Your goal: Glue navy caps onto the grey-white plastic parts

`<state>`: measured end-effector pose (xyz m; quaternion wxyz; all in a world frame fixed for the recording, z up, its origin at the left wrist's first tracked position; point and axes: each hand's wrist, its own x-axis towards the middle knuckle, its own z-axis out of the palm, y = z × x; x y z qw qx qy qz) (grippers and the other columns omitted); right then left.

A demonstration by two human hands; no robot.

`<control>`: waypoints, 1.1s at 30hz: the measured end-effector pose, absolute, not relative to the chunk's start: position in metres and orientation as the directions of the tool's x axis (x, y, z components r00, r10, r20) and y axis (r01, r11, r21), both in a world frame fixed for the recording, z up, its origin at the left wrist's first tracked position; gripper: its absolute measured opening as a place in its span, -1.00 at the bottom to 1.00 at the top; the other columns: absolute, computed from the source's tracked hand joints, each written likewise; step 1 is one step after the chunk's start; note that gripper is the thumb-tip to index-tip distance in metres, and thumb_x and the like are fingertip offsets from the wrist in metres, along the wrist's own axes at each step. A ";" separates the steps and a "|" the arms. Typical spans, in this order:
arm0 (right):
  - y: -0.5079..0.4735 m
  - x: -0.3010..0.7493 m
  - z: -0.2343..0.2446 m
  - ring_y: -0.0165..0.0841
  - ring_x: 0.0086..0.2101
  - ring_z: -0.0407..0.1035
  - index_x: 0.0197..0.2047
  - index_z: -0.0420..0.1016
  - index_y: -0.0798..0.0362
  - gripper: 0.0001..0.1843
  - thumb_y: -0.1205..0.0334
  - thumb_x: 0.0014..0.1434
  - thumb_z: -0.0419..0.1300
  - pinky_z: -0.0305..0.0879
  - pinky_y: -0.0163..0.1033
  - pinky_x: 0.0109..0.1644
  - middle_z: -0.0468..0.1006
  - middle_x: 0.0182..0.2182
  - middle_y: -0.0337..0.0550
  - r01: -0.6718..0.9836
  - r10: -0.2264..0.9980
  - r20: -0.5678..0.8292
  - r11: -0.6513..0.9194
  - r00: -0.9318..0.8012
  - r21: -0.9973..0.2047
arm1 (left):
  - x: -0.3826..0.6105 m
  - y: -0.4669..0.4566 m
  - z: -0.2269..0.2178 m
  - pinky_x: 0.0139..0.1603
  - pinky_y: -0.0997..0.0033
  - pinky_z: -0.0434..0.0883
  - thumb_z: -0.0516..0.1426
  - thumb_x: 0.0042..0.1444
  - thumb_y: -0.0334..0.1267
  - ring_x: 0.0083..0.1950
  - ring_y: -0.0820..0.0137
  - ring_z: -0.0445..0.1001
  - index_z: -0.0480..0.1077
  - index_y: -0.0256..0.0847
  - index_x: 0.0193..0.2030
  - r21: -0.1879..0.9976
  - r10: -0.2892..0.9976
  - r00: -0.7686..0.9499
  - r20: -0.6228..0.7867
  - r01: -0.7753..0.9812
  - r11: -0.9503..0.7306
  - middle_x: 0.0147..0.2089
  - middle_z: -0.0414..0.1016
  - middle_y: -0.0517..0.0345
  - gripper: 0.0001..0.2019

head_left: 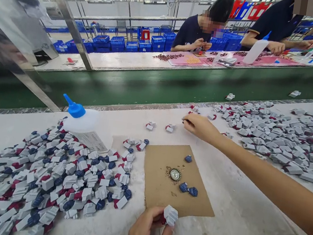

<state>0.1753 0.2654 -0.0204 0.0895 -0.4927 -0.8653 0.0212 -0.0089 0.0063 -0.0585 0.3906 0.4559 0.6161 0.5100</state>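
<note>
My left hand (148, 232) pinches a small grey plastic piece (170, 215) with a dark red part, just over the near edge of a brown cardboard sheet (159, 196). Farther off, my right hand (198, 125) is closed over the white table, its fingertips together; what they hold, if anything, is too small to name. Two grey-and-red pieces stand left of it, one of them a small assembled piece (169, 127). On the cardboard lie a metal bottle cap (175, 174) holding something clear and several small dark blue pieces (188, 158).
A heap of grey, red and blue pieces (77, 176) spreads at left, beside a white squeeze bottle (82, 122) with a blue nozzle. Another heap of grey-and-red pieces (283, 132) covers the right. Beyond a green conveyor belt (149, 87), people (198, 33) work at a pink-covered bench.
</note>
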 end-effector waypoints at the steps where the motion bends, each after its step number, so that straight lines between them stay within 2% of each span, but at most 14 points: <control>1: 0.246 0.175 -0.018 -0.30 -0.25 0.38 -0.14 0.38 0.16 -0.73 0.32 0.22 -0.10 0.27 -0.24 -0.18 0.48 -0.25 0.01 0.822 0.837 0.131 0.547 -0.532 -0.158 | -0.010 0.007 -0.056 -0.33 0.57 0.44 0.17 -0.09 -0.34 -0.39 0.44 0.51 0.49 -0.08 -0.34 0.984 0.962 -0.270 -0.043 0.158 0.088 -0.42 0.55 0.22 -0.86; 3: 0.206 0.173 -0.013 -0.38 -0.37 0.38 -0.12 0.36 0.09 -0.76 0.27 0.21 -0.07 0.26 -0.33 -0.29 0.50 -0.33 -0.10 0.747 0.781 0.097 0.620 -0.617 -0.241 | -0.011 0.007 -0.052 -0.31 0.54 0.44 0.16 -0.07 -0.33 -0.36 0.42 0.51 0.49 -0.10 -0.34 0.982 0.963 -0.255 -0.088 0.139 0.127 -0.40 0.55 0.19 -0.87; 6: 0.160 0.165 -0.007 -0.40 -0.45 0.35 -0.18 0.32 0.09 -0.80 0.26 0.23 -0.08 0.20 -0.35 -0.40 0.47 -0.40 -0.14 0.594 0.641 0.020 0.721 -0.767 -0.357 | -0.011 0.007 -0.050 -0.27 0.49 0.45 0.15 -0.04 -0.29 -0.31 0.39 0.51 0.48 -0.13 -0.31 0.983 0.967 -0.226 -0.118 0.113 0.146 -0.35 0.55 0.16 -0.87; 8: 0.147 0.158 -0.006 -0.39 -0.44 0.33 -0.24 0.31 0.10 -0.80 0.29 0.26 -0.11 0.16 -0.34 -0.41 0.44 -0.39 -0.11 0.543 0.556 -0.053 0.779 -0.829 -0.314 | -0.011 0.006 -0.049 -0.26 0.46 0.45 0.15 -0.03 -0.27 -0.30 0.38 0.51 0.47 -0.14 -0.30 0.981 0.968 -0.213 -0.129 0.115 0.156 -0.33 0.55 0.14 -0.87; 10: 0.145 0.152 -0.006 -0.38 -0.46 0.30 -0.28 0.32 0.11 -0.80 0.33 0.25 -0.11 0.12 -0.32 -0.43 0.42 -0.39 -0.10 0.532 0.516 -0.129 0.822 -0.847 -0.205 | -0.011 0.006 -0.049 -0.24 0.43 0.45 0.15 -0.02 -0.27 -0.28 0.37 0.51 0.46 -0.15 -0.30 0.977 0.968 -0.204 -0.145 0.122 0.172 -0.32 0.55 0.13 -0.87; 12: 0.147 0.147 -0.005 -0.37 -0.48 0.27 -0.30 0.32 0.12 -0.82 0.38 0.23 -0.09 0.08 -0.31 -0.44 0.41 -0.40 -0.10 0.531 0.508 -0.179 0.839 -0.842 -0.119 | -0.013 0.007 -0.048 -0.22 0.41 0.45 0.14 -0.01 -0.27 -0.25 0.37 0.51 0.45 -0.15 -0.28 0.974 0.968 -0.189 -0.162 0.127 0.188 -0.29 0.55 0.12 -0.87; 14: 0.149 0.143 -0.005 -0.39 -0.50 0.25 -0.32 0.32 0.12 -0.83 0.41 0.21 -0.07 0.05 -0.31 -0.46 0.41 -0.41 -0.11 0.523 0.498 -0.205 0.847 -0.843 -0.092 | -0.014 0.008 -0.046 -0.20 0.40 0.45 0.13 0.01 -0.28 -0.23 0.36 0.50 0.44 -0.17 -0.26 0.970 0.971 -0.155 -0.181 0.137 0.202 -0.26 0.55 0.10 -0.86; 17: 0.148 0.140 -0.004 -0.39 -0.51 0.24 -0.34 0.31 0.12 -0.83 0.41 0.20 -0.07 0.03 -0.31 -0.47 0.40 -0.41 -0.11 0.549 0.517 -0.219 0.826 -0.828 -0.128 | -0.015 0.010 -0.044 -0.20 0.39 0.45 0.12 0.02 -0.29 -0.21 0.35 0.50 0.44 -0.21 -0.25 0.964 0.972 -0.107 -0.207 0.146 0.222 -0.24 0.55 0.06 -0.85; 20: 0.147 0.139 -0.002 -0.38 -0.51 0.24 -0.34 0.30 0.11 -0.81 0.36 0.23 -0.10 0.03 -0.30 -0.47 0.41 -0.43 -0.10 0.617 0.581 -0.218 0.767 -0.784 -0.176 | -0.014 0.009 -0.040 -0.23 0.42 0.45 0.16 -0.03 -0.31 -0.25 0.37 0.50 0.46 -0.22 -0.29 0.972 0.963 -0.163 -0.213 0.061 0.225 -0.28 0.55 0.07 -0.86; 23: 0.144 0.140 0.003 -0.39 -0.48 0.28 -0.33 0.29 0.09 -0.83 0.30 0.23 -0.08 0.11 -0.32 -0.44 0.42 -0.46 -0.14 0.636 0.618 -0.185 0.676 -0.764 -0.372 | -0.013 0.010 -0.035 -0.29 0.51 0.44 0.24 -0.15 -0.33 -0.30 0.42 0.50 0.50 -0.21 -0.35 0.950 0.931 -0.250 -0.265 -0.236 0.206 -0.31 0.56 0.11 -0.85; 26: 0.132 0.140 0.013 -0.42 -0.48 0.31 -0.29 0.28 0.08 -0.84 0.18 0.21 -0.02 0.20 -0.33 -0.43 0.43 -0.48 -0.18 0.574 0.736 -0.135 0.386 -0.664 -0.722 | -0.010 0.012 -0.028 -0.43 0.62 0.41 0.32 -0.27 -0.29 -0.41 0.51 0.46 0.50 -0.23 -0.42 0.814 0.867 -0.299 -0.398 -0.551 0.184 -0.39 0.55 0.16 -0.80; 27: 0.125 0.139 0.017 -0.43 -0.49 0.31 -0.28 0.28 0.07 -0.82 0.13 0.21 0.01 0.21 -0.34 -0.44 0.43 -0.48 -0.20 0.528 0.772 -0.134 0.286 -0.622 -0.800 | -0.009 0.013 -0.026 -0.47 0.65 0.39 0.34 -0.29 -0.27 -0.45 0.53 0.45 0.50 -0.24 -0.44 0.768 0.843 -0.304 -0.444 -0.614 0.183 -0.43 0.54 0.18 -0.79; 29: 0.112 0.137 0.025 -0.44 -0.49 0.31 -0.30 0.28 0.06 -0.78 0.07 0.18 0.05 0.23 -0.35 -0.45 0.41 -0.47 -0.21 0.444 0.807 -0.140 0.163 -0.573 -0.881 | -0.005 0.014 -0.021 -0.51 0.68 0.37 0.37 -0.35 -0.24 -0.48 0.54 0.46 0.51 -0.25 -0.47 0.695 0.805 -0.292 -0.516 -0.692 0.195 -0.50 0.53 0.18 -0.76; 33: 0.090 0.134 0.034 -0.45 -0.47 0.31 -0.31 0.31 0.04 -0.79 0.07 0.16 0.10 0.23 -0.36 -0.44 0.41 -0.47 -0.24 0.396 0.796 -0.146 0.125 -0.587 -0.910 | 0.002 0.013 -0.012 -0.52 0.72 0.36 0.41 -0.48 -0.22 -0.50 0.56 0.47 0.53 -0.22 -0.51 0.599 0.775 -0.249 -0.581 -0.775 0.201 -0.53 0.54 0.21 -0.70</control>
